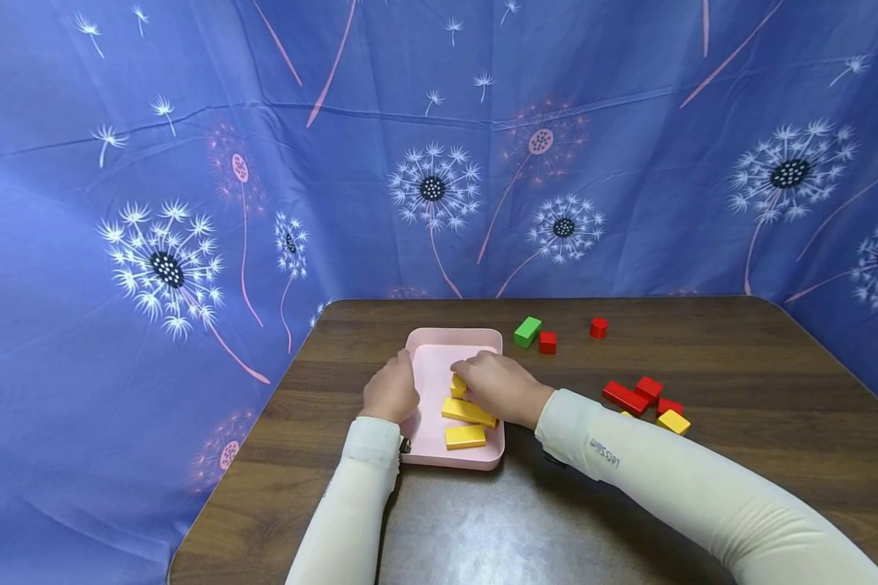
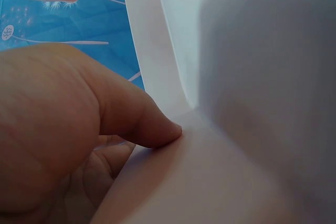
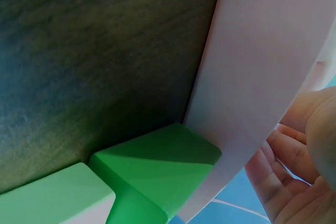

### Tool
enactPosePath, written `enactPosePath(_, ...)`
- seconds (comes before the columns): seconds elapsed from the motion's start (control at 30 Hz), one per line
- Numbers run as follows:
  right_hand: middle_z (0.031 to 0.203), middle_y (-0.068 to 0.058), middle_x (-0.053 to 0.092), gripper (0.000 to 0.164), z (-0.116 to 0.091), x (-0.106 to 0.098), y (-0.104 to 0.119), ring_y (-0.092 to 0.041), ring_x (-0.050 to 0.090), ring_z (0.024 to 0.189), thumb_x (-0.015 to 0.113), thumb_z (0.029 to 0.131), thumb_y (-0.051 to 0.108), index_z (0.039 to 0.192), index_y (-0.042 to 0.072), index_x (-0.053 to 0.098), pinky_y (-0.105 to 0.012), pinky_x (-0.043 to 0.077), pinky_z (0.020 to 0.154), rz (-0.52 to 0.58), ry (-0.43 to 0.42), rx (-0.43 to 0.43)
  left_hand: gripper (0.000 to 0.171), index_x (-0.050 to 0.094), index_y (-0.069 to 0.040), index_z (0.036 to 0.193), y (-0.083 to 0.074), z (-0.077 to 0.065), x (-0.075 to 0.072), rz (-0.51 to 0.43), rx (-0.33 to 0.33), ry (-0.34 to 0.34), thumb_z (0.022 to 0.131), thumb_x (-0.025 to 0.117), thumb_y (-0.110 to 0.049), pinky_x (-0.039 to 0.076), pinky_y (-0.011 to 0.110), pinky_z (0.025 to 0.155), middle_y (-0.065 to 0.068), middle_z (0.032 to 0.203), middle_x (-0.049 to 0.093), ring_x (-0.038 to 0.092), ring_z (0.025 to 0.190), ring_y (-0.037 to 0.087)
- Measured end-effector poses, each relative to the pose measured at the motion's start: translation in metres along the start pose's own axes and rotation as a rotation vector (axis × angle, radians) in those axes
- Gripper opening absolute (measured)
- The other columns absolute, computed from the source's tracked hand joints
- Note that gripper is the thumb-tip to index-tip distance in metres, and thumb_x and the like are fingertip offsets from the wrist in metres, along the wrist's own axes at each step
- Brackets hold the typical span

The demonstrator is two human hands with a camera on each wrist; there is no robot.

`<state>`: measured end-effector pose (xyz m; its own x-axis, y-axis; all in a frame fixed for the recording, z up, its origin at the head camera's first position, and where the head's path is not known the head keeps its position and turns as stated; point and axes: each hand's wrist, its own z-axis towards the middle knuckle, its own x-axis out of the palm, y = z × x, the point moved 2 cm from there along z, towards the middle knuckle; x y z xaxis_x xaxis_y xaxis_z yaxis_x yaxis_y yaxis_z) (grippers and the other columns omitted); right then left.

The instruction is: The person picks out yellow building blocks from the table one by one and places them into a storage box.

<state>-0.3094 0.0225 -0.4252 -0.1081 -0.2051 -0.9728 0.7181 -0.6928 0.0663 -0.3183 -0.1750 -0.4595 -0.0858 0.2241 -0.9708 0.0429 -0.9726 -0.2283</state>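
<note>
A pink tray point(image 1: 439, 457) stands on the table in the head view. My left hand point(image 1: 393, 390) grips its left wall, with the thumb point(image 2: 152, 124) bent over onto the inner side in the left wrist view. Inside the tray, my right hand point(image 1: 503, 386) pinches a small yellow block point(image 1: 458, 385). Just nearer to me lie a long yellow block point(image 1: 468, 411) and a shorter yellow block point(image 1: 465, 437) on the tray floor. The right wrist view shows the curled right fingers point(image 3: 286, 153) beyond the tray's outer wall point(image 3: 252, 66); their grip is hidden there.
Behind the tray's right side are a green block point(image 1: 528, 331) and a red cube point(image 1: 547, 343), with a red cylinder point(image 1: 598, 327) farther right. Several red blocks point(image 1: 625, 398) and a yellow block point(image 1: 674, 422) lie beside my right forearm. A blue patterned cloth point(image 1: 629, 268) hangs behind the table.
</note>
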Motion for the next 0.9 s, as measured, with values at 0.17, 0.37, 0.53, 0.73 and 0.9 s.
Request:
enactPosePath(0.17,0.097,0.003,0.077,0.034,-0.0005,0.0005,0.0004,-0.011,0.069,0.085,0.086,0.085,0.019,0.117,0.014,0.073,-0.030,0.061,0.089,0.001,0.001,-0.001,0.068,0.043,-0.002,0.152,-0.0001,-0.0001,-0.0005,0.001,-0.002,-0.001,0.092,0.074,-0.014,0.061,0.051,0.089,0.019,0.131,0.066,0.072,0.107,0.033)
enactPosePath(0.37,0.093,0.003,0.075,0.030,-0.0013,0.0016,0.0013,-0.012,0.067,0.081,0.086,0.085,0.017,0.112,0.014,0.074,-0.031,0.062,0.087,-0.002,-0.012,-0.013,0.068,0.043,-0.002,0.151,-0.0010,-0.0012,-0.0013,0.003,0.000,-0.002,0.092,0.074,-0.014,0.061,0.051,0.088,0.019,0.130,0.066,0.072,0.107,0.033)
enactPosePath(0.53,0.090,0.003,0.075,0.026,-0.0021,0.0021,0.0016,-0.012,0.066,0.079,0.086,0.084,0.017,0.107,0.014,0.074,-0.031,0.062,0.086,0.003,-0.019,-0.017,0.069,0.042,-0.002,0.152,-0.0008,-0.0014,-0.0012,0.003,0.000,-0.001,0.092,0.074,-0.014,0.061,0.051,0.089,0.019,0.131,0.066,0.072,0.107,0.033)
enactPosePath(0.73,0.090,0.004,0.075,0.024,-0.0022,0.0039,0.0010,-0.011,0.064,0.078,0.086,0.085,0.018,0.106,0.014,0.075,-0.030,0.061,0.085,0.007,-0.008,-0.009,0.068,0.042,-0.002,0.152,-0.0009,-0.0019,-0.0016,-0.001,-0.006,0.003,0.092,0.074,-0.014,0.060,0.051,0.090,0.019,0.132,0.066,0.072,0.107,0.033)
enactPosePath(0.9,0.091,0.004,0.076,0.024,-0.0030,0.0046,0.0009,-0.011,0.064,0.077,0.086,0.085,0.018,0.106,0.014,0.076,-0.031,0.062,0.085,0.012,-0.001,-0.013,0.069,0.043,-0.002,0.152,-0.0018,-0.0022,-0.0018,-0.001,-0.007,0.004,0.092,0.075,-0.013,0.061,0.051,0.089,0.018,0.131,0.066,0.072,0.106,0.032)
